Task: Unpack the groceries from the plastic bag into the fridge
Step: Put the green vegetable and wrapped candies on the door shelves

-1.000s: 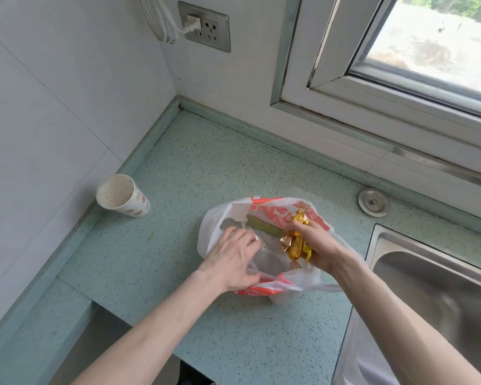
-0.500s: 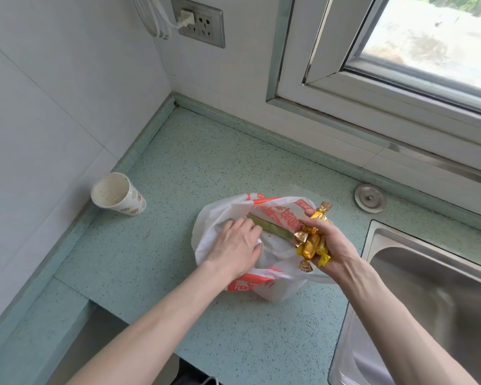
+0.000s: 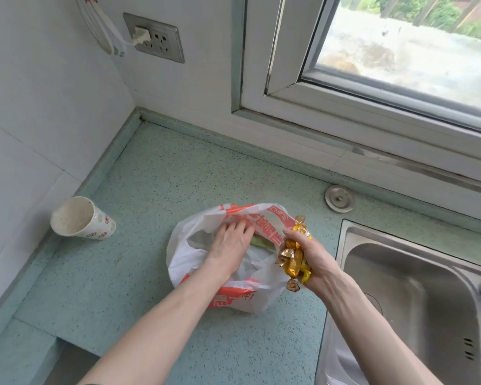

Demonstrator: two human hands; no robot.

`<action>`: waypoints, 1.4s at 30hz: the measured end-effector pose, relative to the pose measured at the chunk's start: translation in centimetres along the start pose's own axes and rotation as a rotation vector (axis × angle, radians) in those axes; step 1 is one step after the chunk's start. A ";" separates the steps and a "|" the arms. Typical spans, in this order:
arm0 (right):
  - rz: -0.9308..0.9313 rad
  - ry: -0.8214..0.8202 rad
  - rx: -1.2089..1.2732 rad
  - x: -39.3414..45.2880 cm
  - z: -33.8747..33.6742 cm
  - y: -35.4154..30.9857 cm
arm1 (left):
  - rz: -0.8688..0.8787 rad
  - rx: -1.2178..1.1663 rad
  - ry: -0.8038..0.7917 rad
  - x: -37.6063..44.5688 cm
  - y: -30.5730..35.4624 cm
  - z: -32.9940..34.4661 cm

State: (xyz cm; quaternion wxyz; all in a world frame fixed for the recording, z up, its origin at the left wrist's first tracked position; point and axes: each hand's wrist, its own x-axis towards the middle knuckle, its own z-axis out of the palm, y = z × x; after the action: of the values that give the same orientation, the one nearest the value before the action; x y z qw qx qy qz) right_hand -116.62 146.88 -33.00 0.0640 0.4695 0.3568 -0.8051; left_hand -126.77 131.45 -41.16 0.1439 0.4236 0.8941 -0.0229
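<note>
1. Head view: the left hand [image 3: 231, 243] reaches into the plastic bag [image 3: 195, 262], fingers curled toward something green [image 3: 257, 241]; grip unclear.
2. The right hand [image 3: 310, 261] is closed around gold-wrapped sweets [image 3: 293, 259], just beside the bag's right edge.
3. Best practice, I judge: pin the bag to the worktop [image 3: 150, 195] and lift straight out.
4. No fridge in sight.

Soft daylight from the window [image 3: 400, 51] lights everything evenly; shadows faint, edges bowed, focus slightly soft.
</note>
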 end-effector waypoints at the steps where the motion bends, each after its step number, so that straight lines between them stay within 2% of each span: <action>1: -0.008 0.000 -0.013 -0.1 0.0 0.1 | -0.008 0.016 0.001 0.2 0.0 0.0; 5: -0.041 0.000 -0.085 -0.6 0.2 0.1 | -0.010 0.044 0.047 0.5 -0.2 0.2; 11: -0.125 0.018 -0.132 -1.3 -0.9 -1.3 | -0.012 -0.074 0.091 -0.4 -0.8 -1.2; 16: -0.203 0.001 -0.201 -1.5 -1.2 -2.0 | -0.073 -0.288 0.054 -1.5 -1.3 -2.4; 22: -0.256 0.015 -0.290 -0.5 -0.7 -2.2 | 0.121 -0.247 0.020 -2.6 -1.7 -3.1; 27: -0.248 0.072 -0.314 0.8 -1.3 -2.7 | 0.283 -0.048 0.177 -3.4 -2.4 -3.0; 32: -0.264 0.106 -0.312 1.2 -2.0 -3.1 | 0.303 -0.319 0.328 -4.0 -2.9 -3.4; 35: -0.258 0.077 -0.259 0.7 -1.8 -3.2 | 0.273 -0.591 0.385 -4.4 -2.0 -4.6; 40: -0.255 0.014 -0.124 -1.4 -0.8 -3.5 | 0.034 -1.036 0.553 -5.2 0.7 -7.9; 42: -0.255 -0.018 -0.078 -2.5 -0.2 -3.4 | -0.072 -1.210 0.560 -5.8 1.3 -9.3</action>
State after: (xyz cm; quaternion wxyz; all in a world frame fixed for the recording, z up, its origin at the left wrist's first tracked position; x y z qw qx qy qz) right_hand -116.55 148.93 -29.28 -0.0176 0.4104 0.4438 -0.7964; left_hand -124.48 129.48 -30.58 0.1179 0.2280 0.7664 0.5888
